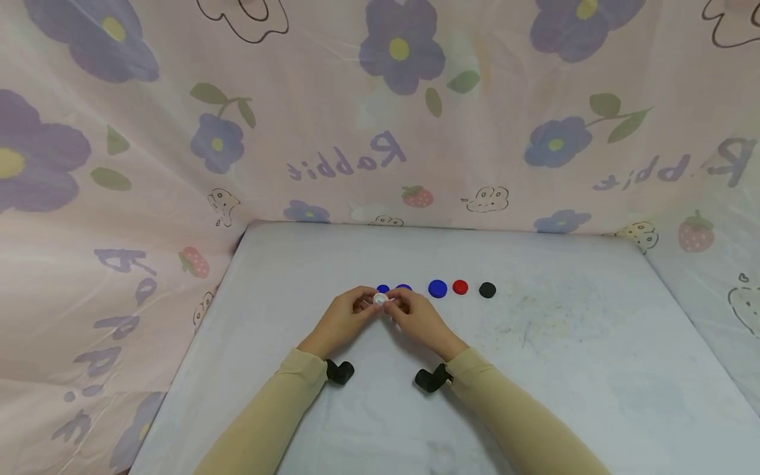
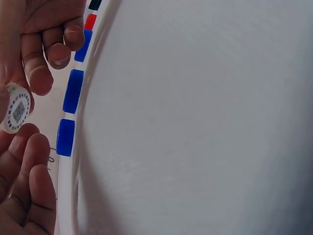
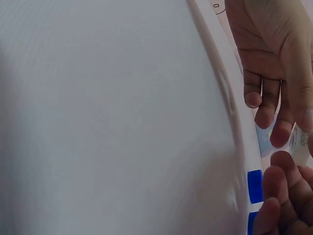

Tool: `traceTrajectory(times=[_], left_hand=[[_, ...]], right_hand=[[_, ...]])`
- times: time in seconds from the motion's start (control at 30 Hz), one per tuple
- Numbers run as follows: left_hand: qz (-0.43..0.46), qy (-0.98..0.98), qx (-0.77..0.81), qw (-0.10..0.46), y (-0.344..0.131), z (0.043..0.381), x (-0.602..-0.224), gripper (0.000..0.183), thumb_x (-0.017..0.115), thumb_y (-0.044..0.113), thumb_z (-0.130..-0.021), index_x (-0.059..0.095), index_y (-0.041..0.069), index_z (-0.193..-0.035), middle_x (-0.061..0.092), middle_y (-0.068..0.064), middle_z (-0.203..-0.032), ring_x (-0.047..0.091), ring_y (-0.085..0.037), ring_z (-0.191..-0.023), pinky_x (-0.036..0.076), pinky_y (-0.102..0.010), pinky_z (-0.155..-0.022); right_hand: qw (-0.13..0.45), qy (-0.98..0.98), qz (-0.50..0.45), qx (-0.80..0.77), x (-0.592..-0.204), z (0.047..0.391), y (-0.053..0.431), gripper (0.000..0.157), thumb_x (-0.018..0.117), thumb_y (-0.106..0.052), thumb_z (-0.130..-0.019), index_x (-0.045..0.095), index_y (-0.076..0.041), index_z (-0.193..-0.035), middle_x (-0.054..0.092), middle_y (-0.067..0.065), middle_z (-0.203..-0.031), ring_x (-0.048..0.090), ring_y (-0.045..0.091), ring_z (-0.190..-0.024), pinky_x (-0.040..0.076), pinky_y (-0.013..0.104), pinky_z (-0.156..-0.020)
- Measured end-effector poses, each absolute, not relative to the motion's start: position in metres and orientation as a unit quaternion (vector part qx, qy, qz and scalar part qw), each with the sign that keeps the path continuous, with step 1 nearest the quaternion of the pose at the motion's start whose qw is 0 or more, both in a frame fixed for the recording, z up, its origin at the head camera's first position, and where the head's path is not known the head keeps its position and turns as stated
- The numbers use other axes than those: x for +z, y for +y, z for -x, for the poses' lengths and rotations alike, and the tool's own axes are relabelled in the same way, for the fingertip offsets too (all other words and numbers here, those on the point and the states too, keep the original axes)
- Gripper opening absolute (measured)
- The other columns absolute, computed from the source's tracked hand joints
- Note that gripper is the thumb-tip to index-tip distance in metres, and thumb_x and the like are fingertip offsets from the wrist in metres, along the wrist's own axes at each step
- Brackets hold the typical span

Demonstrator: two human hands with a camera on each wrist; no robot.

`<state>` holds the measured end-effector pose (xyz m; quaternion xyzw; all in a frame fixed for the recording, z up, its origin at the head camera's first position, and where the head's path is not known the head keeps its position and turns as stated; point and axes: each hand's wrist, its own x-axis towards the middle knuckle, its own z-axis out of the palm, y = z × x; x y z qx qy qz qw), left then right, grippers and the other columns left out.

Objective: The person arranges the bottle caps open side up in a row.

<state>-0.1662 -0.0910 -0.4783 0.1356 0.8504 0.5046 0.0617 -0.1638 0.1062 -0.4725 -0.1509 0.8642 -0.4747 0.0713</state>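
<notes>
Both hands meet over the white table, pinching one small white bottle cap [image 1: 380, 299] between their fingertips. The left hand [image 1: 347, 316] holds it from the left, the right hand [image 1: 419, 318] from the right. In the left wrist view the white cap [image 2: 18, 108] shows a printed code with a ring of small marks, partly covered by a thumb. In the right wrist view only part of the cap [image 3: 299, 143] shows between fingers. Just behind the hands lie two blue caps, one smaller [image 1: 382, 288] and one partly hidden by the right hand [image 1: 404, 287].
Rightward along the same row lie a larger blue cap [image 1: 437, 289], a red cap [image 1: 460, 287] and a black cap [image 1: 487, 290]. Flower-printed cloth [image 1: 332, 119] hangs behind and beside the white table [image 1: 594, 396]. Black wrist mounts [image 1: 341, 373] sit at both cuffs.
</notes>
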Motion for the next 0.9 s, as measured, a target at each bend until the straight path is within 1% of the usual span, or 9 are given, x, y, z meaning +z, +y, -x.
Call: traceTrajectory(times=[0.27, 0.47, 0.6, 0.77, 0.9], left_hand=[[-0.126, 0.850, 0.508, 0.067, -0.090, 0.167, -0.481, 0.038, 0.065, 0.041, -0.092, 0.063, 0.016, -0.121, 0.064, 0.005, -0.098, 0.061, -0.010, -0.087, 0.050, -0.031, -0.080], [-0.125, 0.848, 0.509, 0.076, -0.091, 0.168, -0.484, 0.037, 0.063, 0.039, -0.094, 0.062, 0.016, -0.122, 0.064, 0.005, -0.099, 0.061, -0.010, -0.089, 0.050, -0.031, -0.081], [-0.124, 0.849, 0.507, 0.079, -0.092, 0.169, -0.486, 0.036, 0.062, 0.038, -0.095, 0.061, 0.016, -0.123, 0.064, 0.005, -0.100, 0.061, -0.009, -0.090, 0.050, -0.031, -0.081], [-0.121, 0.848, 0.510, 0.084, -0.091, 0.171, -0.488, 0.034, 0.062, 0.038, -0.095, 0.062, 0.016, -0.120, 0.064, 0.005, -0.100, 0.061, -0.010, -0.090, 0.050, -0.031, -0.081], [-0.118, 0.843, 0.518, 0.083, -0.090, 0.172, -0.488, 0.031, 0.063, 0.040, -0.094, 0.063, 0.017, -0.115, 0.065, 0.006, -0.101, 0.062, -0.009, -0.091, 0.050, -0.032, -0.082]], right_hand=[[0.071, 0.864, 0.156, -0.474, -0.483, 0.166, 0.107, 0.028, 0.059, -0.029, -0.098, 0.062, -0.012, -0.119, 0.066, 0.001, -0.081, 0.056, 0.012, -0.063, 0.045, 0.027, -0.055], [0.068, 0.873, 0.146, -0.460, -0.486, 0.166, 0.105, 0.025, 0.060, -0.029, -0.097, 0.063, -0.013, -0.116, 0.063, -0.006, -0.081, 0.056, 0.010, -0.069, 0.046, 0.028, -0.063], [0.065, 0.876, 0.139, -0.458, -0.485, 0.165, 0.105, 0.023, 0.059, -0.029, -0.097, 0.063, -0.014, -0.115, 0.062, -0.007, -0.082, 0.056, 0.011, -0.074, 0.046, 0.030, -0.067], [0.065, 0.874, 0.142, -0.461, -0.485, 0.166, 0.104, 0.023, 0.059, -0.029, -0.098, 0.063, -0.014, -0.114, 0.062, -0.007, -0.082, 0.056, 0.011, -0.074, 0.046, 0.030, -0.068], [0.065, 0.868, 0.141, -0.472, -0.486, 0.167, 0.105, 0.019, 0.058, -0.030, -0.099, 0.064, -0.017, -0.110, 0.062, -0.006, -0.081, 0.057, 0.011, -0.075, 0.047, 0.032, -0.070]])
